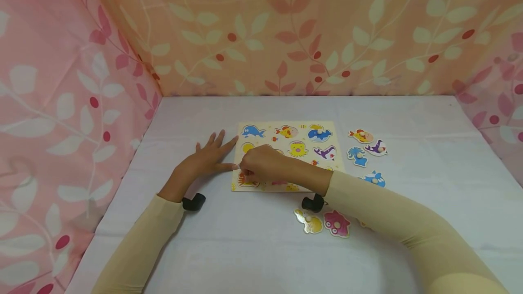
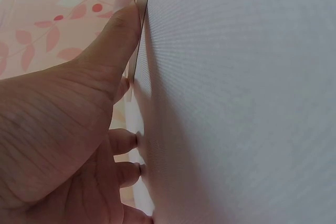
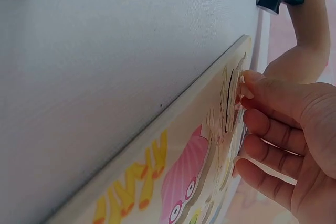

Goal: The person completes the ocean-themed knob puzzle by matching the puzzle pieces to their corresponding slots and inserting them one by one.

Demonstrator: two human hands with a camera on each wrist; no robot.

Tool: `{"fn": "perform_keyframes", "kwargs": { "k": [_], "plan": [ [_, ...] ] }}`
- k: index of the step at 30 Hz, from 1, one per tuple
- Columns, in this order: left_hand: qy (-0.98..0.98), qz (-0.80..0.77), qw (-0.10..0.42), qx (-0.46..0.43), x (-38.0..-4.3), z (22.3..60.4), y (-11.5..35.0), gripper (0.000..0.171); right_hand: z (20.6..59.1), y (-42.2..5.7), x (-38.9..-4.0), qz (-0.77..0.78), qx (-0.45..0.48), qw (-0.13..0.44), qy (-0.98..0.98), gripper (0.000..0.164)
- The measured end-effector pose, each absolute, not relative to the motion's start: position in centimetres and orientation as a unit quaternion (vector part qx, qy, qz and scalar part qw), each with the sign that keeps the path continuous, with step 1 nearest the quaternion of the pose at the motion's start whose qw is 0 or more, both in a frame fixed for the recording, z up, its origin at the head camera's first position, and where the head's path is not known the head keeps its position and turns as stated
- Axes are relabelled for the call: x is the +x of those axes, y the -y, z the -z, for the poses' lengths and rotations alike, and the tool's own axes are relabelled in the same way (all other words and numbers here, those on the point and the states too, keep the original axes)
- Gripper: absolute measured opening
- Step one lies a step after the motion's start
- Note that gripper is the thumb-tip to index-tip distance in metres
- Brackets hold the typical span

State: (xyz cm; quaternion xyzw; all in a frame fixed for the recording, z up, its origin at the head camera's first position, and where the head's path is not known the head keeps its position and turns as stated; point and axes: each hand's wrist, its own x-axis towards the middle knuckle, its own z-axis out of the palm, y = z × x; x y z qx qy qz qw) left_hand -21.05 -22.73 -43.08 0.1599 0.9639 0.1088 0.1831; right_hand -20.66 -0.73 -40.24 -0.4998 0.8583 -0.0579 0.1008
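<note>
A sea-animal puzzle board (image 1: 269, 126) lies flat on the white table. My right hand (image 1: 263, 162) is over its lower left corner; in the right wrist view the thumb and a finger (image 3: 257, 82) pinch the knob of a thin puzzle piece (image 3: 231, 100). The head view shows an orange crab (image 1: 248, 181) under that hand, partly hidden by it. My left hand (image 1: 204, 158) rests with fingers spread on the table at the board's left side, and its thumb (image 2: 121, 30) touches the board's edge. A knobbed blue whale piece (image 1: 316, 137) sits in the board's top right.
Right of the board lie loose knobbed pieces: a red-yellow fish (image 1: 357, 134), a purple one (image 1: 373, 149), a blue one (image 1: 359, 160) and a blue shark-like one (image 1: 377, 177), partly behind the right sleeve (image 1: 388, 208). In front are a yellow piece (image 1: 314, 226) and a pink fish (image 1: 341, 221).
</note>
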Motion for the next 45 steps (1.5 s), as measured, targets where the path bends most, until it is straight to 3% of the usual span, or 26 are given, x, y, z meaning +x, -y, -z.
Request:
{"fn": "perform_keyframes", "kwargs": {
  "k": [17, 26, 45],
  "plan": [
    [-0.963, -0.112, 0.184, 0.164, -21.2, 42.9, 22.8, 0.094, 40.4, 0.2, -20.6, 0.077, -0.496, 0.099, -0.860, 0.015],
    [-0.966, -0.106, 0.175, 0.161, -21.7, 43.0, 22.5, 0.096, 39.1, -2.6, -21.0, 0.096, -0.458, 0.088, -0.879, 0.024],
    [-0.965, -0.115, 0.182, 0.152, -21.3, 43.3, 22.7, 0.099, 38.9, -11.2, -15.5, 0.140, -0.443, 0.091, -0.881, 0.018]
  ]
}}
